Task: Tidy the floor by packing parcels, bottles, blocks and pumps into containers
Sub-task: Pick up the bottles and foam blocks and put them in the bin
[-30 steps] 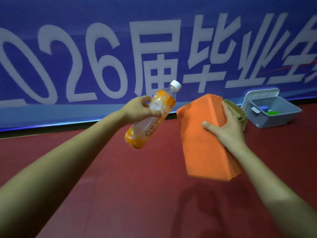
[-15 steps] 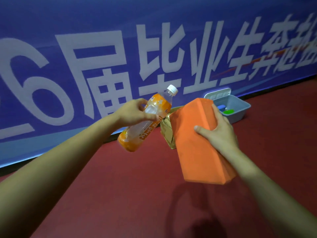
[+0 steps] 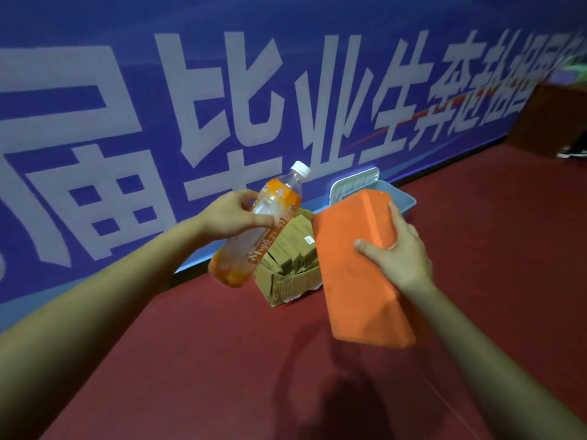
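My left hand (image 3: 233, 217) grips a plastic bottle (image 3: 254, 236) with an orange label and a white cap, tilted with the cap up and to the right. A large orange foam block (image 3: 359, 281) is held in the air by my right hand (image 3: 397, 252), thumb on its front face and fingers over its right edge. Behind and between both, an open cardboard box (image 3: 286, 274) stands on the red floor, holding several brown parcels (image 3: 295, 246). The block hides most of a grey plastic bin (image 3: 406, 203) with its white lid (image 3: 352, 182) raised.
A blue banner (image 3: 222, 90) with large white characters runs along the far side of the red floor (image 3: 222, 360). At the far right stands a dark brown box or cabinet (image 3: 552, 119) with a shoe (image 3: 571, 152) beside it.
The view has swung right and nearer to the containers. The cardboard box has come into full view between my hands, and the block now covers most of the grey bin. Both grips are unchanged.
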A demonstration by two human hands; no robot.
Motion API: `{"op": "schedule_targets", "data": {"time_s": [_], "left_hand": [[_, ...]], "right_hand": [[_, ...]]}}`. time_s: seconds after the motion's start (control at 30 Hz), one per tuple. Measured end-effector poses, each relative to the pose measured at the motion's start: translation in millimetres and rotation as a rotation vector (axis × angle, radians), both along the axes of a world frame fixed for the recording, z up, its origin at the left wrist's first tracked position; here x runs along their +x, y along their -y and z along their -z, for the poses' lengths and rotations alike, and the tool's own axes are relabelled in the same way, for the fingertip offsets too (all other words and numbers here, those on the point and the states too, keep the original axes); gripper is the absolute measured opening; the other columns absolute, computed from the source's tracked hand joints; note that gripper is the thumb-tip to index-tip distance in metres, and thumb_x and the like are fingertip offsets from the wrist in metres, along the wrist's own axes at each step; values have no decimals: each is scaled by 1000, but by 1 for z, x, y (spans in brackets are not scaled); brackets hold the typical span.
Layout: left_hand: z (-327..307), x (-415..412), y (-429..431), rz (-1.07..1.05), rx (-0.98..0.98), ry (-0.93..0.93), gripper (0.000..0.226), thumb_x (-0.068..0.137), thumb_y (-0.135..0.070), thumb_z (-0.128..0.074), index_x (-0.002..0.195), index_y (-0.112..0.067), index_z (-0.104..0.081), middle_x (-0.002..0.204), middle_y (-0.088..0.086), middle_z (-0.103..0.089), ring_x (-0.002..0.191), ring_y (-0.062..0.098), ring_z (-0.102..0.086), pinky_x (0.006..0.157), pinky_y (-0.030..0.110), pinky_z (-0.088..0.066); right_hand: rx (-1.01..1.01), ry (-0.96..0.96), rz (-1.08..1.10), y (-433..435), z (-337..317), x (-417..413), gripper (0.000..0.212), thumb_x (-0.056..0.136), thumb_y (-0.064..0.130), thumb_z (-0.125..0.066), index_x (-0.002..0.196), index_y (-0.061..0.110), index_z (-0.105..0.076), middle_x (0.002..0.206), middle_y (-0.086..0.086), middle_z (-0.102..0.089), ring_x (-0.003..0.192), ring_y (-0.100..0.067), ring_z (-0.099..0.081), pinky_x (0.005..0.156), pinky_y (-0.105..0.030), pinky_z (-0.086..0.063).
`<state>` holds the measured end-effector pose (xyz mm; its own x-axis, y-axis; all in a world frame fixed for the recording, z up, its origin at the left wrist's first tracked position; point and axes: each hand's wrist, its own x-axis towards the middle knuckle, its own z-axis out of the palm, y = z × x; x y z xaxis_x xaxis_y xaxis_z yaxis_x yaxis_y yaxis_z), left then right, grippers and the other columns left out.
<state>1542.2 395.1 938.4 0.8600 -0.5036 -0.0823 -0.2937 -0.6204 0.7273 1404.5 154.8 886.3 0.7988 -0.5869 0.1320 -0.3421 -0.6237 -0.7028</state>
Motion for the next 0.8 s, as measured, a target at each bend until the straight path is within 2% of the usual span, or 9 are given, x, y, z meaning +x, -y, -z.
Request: {"op": "schedule_targets", "data": {"time_s": [0.27, 0.4, 0.5, 0.53, 0.63, 0.73, 0.8], "left_hand": [[8, 110, 114, 108, 32, -59, 50, 78, -38, -72, 121, -18, -55, 104, 2, -63, 92, 18, -63, 75, 28, -51], [16, 155, 197, 165, 53, -75, 53, 76, -37, -74, 121, -17, -54, 99, 1, -62, 92, 19, -63, 81, 33, -52], [21, 185, 266, 182, 47, -81, 55, 72, -41, -76, 117, -18, -55, 105, 5, -63, 94, 21, -64, 87, 40, -53], [22, 195, 289, 189, 41, -84, 54, 70, -42, -77, 115, -20, -56, 105, 5, -63, 95, 21, -64, 87, 39, -53], [22, 219, 352, 200, 45, -80, 73, 53, -57, -76, 115, -21, -58, 106, 3, -65, 95, 19, -63, 87, 36, -52], [29, 250, 406, 206, 21, -81, 60, 70, -43, -78, 120, -19, -57, 107, 4, -65, 92, 18, -62, 78, 29, -50], [34, 270, 437, 208, 0, -115, 62, 68, -43, -79, 120, -19, -57, 106, 5, -65, 91, 18, -63, 77, 29, -50]], "right_hand": [[28, -23, 131, 108, 9, 73, 93, 74, 46, -74, 149, 37, -20, 139, -6, -44, 125, -28, -48, 97, -41, -40], [56, -22, 193, 181, 21, 109, 94, 73, 48, -74, 148, 40, -19, 140, -4, -43, 125, -27, -48, 98, -43, -39], [52, -28, 225, 243, 27, 136, 93, 74, 48, -73, 149, 39, -19, 140, -5, -43, 127, -28, -47, 98, -42, -39], [46, -25, 235, 265, 28, 144, 93, 74, 49, -73, 149, 39, -19, 140, -5, -43, 127, -29, -46, 97, -42, -39], [22, -38, 253, 324, 28, 165, 94, 73, 49, -73, 149, 39, -19, 140, -6, -43, 127, -28, -46, 97, -43, -41], [5, -42, 252, 378, 28, 189, 96, 71, 49, -75, 149, 39, -19, 140, -5, -44, 127, -27, -47, 96, -41, -42], [-4, -60, 264, 410, 30, 203, 97, 71, 50, -75, 149, 39, -18, 140, -4, -44, 127, -26, -48, 95, -41, -42]]}}
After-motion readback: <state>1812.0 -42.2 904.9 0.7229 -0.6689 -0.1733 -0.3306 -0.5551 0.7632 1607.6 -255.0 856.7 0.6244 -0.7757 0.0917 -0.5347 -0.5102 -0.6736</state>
